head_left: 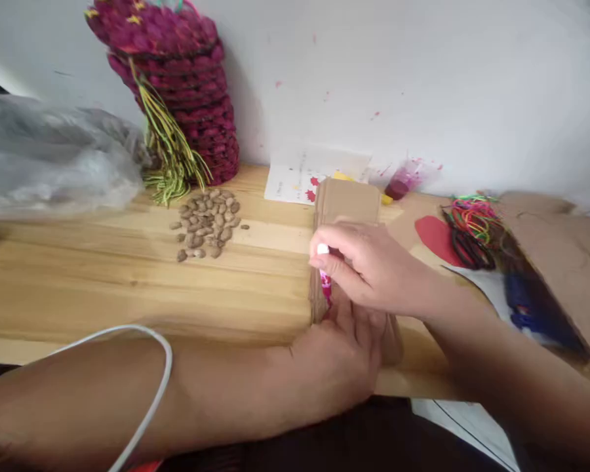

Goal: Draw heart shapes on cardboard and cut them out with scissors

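My right hand (373,269) is closed around a slim, white-ended stick (326,282), stained pink, which points down. Its dark pink tip meets the fingertips of my left hand (341,357). That left hand rests low on the cardboard (349,200), fingers bent and drawn together; what they pinch, if anything, is hidden. Both hands are over this upright strip of stacked brown cardboard. To their left lies a loose pile of brown, nut-like seeds (206,219) on the wooden table (103,275).
A magenta beaded bag (191,98) with a yellow-green tassel (170,144) stands by the wall. Around it are a clear plastic bag (54,157), a printed sheet (290,180), a cup of magenta liquid (402,183), coloured threads (474,216) and a white cable (164,373) across my left forearm.
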The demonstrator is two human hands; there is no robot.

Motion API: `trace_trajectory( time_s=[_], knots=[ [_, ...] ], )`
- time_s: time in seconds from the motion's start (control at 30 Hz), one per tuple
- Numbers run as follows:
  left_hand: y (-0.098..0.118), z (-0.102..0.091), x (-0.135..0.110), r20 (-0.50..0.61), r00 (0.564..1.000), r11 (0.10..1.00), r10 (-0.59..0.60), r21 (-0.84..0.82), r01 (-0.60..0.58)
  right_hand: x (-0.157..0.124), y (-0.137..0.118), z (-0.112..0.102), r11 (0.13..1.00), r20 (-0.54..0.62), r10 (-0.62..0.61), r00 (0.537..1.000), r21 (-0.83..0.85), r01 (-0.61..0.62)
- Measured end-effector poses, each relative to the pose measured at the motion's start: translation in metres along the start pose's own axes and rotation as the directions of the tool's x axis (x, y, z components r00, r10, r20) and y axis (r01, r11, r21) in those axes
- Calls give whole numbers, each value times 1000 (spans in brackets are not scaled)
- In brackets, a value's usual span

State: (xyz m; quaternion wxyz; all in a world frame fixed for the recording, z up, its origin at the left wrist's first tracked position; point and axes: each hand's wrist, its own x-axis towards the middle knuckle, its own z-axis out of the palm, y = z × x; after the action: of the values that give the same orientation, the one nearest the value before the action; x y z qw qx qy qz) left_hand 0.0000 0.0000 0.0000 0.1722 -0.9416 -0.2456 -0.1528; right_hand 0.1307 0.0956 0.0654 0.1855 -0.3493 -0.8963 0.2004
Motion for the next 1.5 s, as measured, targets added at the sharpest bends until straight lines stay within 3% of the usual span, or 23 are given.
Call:
trace_trajectory(
  time_s=[0.43,1.1,1.5],
  knots=[
    [1,8,-1,-14,1000,1000,24,-15,-24,7,15,3,993,-67,105,992,69,-100],
    [-8,9,2,73,996,992,44,-118,-35,3,37,5,979,-188,201,961,59,-193],
    [-12,11,2,103,992,990,78,-127,-65,1,41,2,984,-249,176,952,61,-166]
  ],
)
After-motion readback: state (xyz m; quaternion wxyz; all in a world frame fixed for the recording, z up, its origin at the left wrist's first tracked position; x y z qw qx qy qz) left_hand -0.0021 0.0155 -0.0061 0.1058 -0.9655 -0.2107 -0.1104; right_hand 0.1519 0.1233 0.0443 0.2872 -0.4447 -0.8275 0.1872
